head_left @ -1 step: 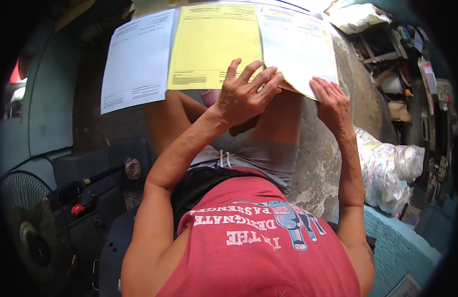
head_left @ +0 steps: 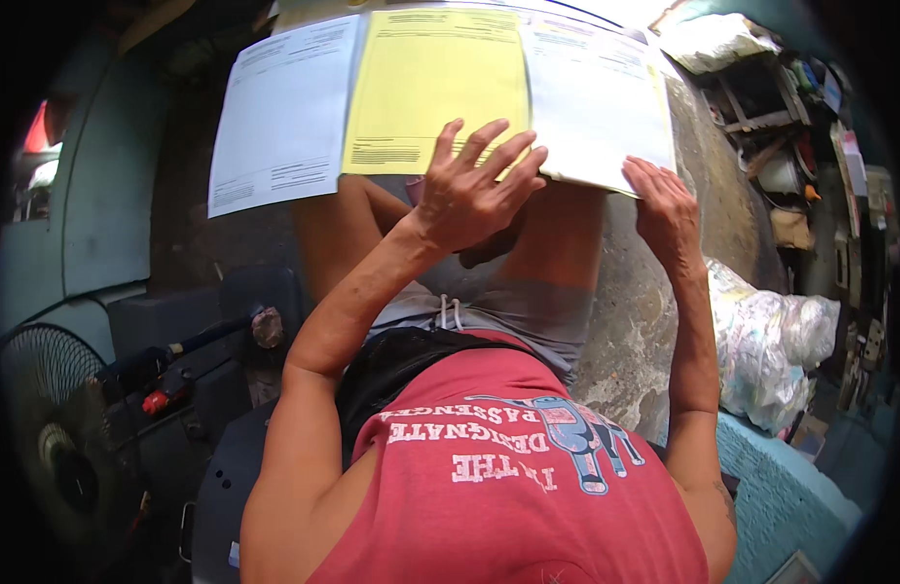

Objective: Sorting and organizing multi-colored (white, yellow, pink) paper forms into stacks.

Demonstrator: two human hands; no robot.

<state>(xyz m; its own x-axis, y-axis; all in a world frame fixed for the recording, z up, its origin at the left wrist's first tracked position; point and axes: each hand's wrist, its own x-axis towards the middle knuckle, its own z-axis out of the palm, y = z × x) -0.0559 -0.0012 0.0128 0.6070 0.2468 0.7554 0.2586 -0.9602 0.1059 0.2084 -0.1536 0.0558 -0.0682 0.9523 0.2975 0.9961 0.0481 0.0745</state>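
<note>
Three printed sheets lie side by side across the top of the view: pale blue [head_left: 275, 117] at left, yellow [head_left: 435, 83] in the middle, white [head_left: 596, 107] at right. My left hand [head_left: 474, 185], fingers bent and apart, rests over the lower edges of the yellow and white sheets, holding nothing. My right hand [head_left: 664, 204] grips the white sheet's lower right corner with its fingers together on top; its thumb is hidden. My bare legs show beneath the sheets, and a small pink object [head_left: 414, 187] is partly hidden behind my left hand.
A black fan [head_left: 55, 389] and dark equipment [head_left: 206, 360] stand at left. At right are rough concrete [head_left: 615, 350], plastic-wrapped bundles [head_left: 771, 350], a turquoise ledge [head_left: 771, 477] and stacked odds and ends [head_left: 761, 97].
The white sheet's lower edge, bent up between my hands a moment earlier, now lies flatter. The sheets and both hands appear slightly farther right in view.
</note>
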